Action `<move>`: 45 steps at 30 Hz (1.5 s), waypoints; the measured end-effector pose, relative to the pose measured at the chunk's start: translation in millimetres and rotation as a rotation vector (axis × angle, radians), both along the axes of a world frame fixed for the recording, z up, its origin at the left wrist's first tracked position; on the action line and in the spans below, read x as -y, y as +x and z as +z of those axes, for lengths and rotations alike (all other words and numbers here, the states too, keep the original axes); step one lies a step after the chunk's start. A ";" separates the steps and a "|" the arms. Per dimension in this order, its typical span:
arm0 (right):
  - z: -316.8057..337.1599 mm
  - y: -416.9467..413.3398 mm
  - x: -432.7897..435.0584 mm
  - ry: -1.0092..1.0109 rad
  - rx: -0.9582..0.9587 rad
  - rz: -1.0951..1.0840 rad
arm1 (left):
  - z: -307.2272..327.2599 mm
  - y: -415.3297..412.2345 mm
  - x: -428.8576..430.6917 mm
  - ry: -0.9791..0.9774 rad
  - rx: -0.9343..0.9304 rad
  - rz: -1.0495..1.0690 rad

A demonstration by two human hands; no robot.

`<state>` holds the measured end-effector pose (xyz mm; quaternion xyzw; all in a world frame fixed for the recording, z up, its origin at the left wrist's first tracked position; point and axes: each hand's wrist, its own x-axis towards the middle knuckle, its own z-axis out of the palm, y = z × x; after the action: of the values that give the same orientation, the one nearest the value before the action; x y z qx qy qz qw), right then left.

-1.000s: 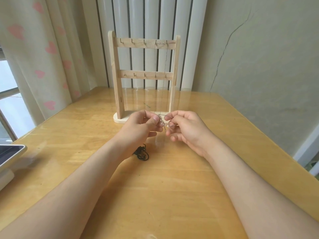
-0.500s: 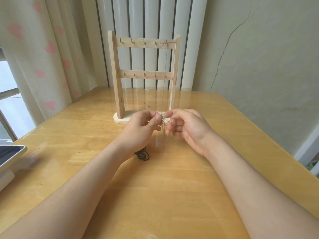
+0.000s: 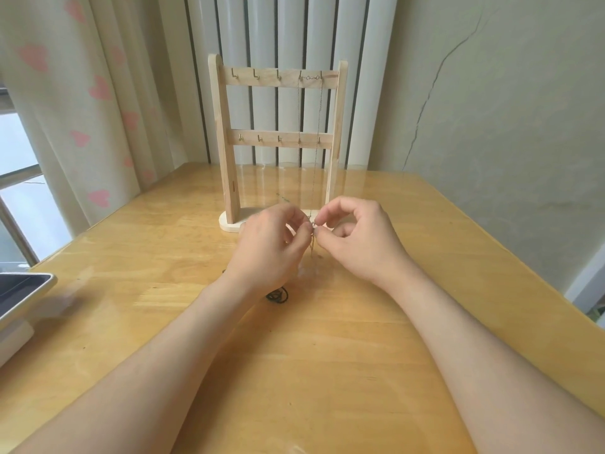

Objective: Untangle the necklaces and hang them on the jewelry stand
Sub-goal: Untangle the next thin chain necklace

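A wooden jewelry stand (image 3: 229,132) with two rows of small hooks stands at the back of the table. One thin silver necklace (image 3: 319,119) hangs from the top right hooks. In front of the stand's base, my left hand (image 3: 271,244) and my right hand (image 3: 360,237) meet fingertip to fingertip and pinch a second thin silver chain (image 3: 312,244), whose loose part dangles between them. A dark tangled cord necklace (image 3: 277,295) lies on the table under my left wrist, partly hidden.
The wooden table (image 3: 327,355) fills the view; its right edge runs along the wall. A tablet-like device (image 3: 19,296) on a white base sits at the left edge. Curtains and a radiator stand behind the stand.
Both hands rose slightly toward the stand, fingertips staying together on the chain. The chain's loose end now dangles below the fingers.
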<state>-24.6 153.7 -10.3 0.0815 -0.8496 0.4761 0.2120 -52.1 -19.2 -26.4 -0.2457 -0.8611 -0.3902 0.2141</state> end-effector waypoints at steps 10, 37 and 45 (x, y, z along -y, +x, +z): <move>-0.7 -2.6 2.8 0.243 -0.143 -0.127 | -3.2 -4.7 1.8 0.009 0.102 -0.032; -3.2 -1.9 -0.8 -0.212 0.264 0.071 | 5.3 -5.5 4.7 0.601 0.506 -0.193; -7.7 -1.4 2.0 -0.257 0.369 0.181 | 10.7 -6.2 7.4 0.859 0.741 -0.304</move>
<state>-26.0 151.7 -18.0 0.0413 -0.7956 0.6042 0.0180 -58.3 -26.6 -15.7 -0.1047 -0.5985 -0.7903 -0.0791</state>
